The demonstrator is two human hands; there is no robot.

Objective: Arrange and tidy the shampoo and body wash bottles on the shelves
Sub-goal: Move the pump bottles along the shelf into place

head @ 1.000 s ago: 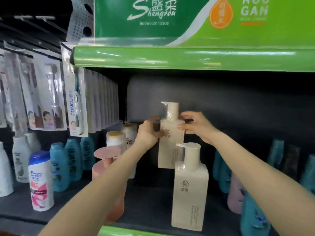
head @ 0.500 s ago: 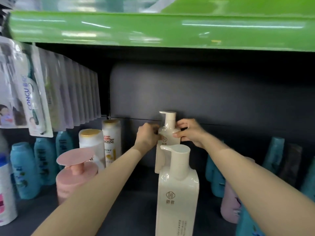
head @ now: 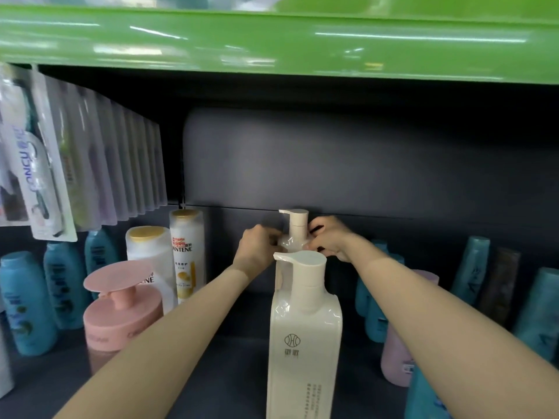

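head view: dark grey shelf point(head: 236, 376) with a dark back panel point(head: 332, 158), glossy green shelf edge point(head: 272, 43) overhead. left hand point(head: 257, 252) and right hand point(head: 329, 238) both grasp the shoulder of the rear cream pump bottle point(head: 294, 228), upright at the back panel. a second cream pump bottle point(head: 304, 343) stands directly in front. pink pump jar point(head: 121, 313), two white pantene bottles point(head: 186, 255) and teal bottles point(head: 27, 303) on the left; more teal bottles point(head: 472, 267) on the right. hanging toothbrush packs point(head: 39, 176) upper left.
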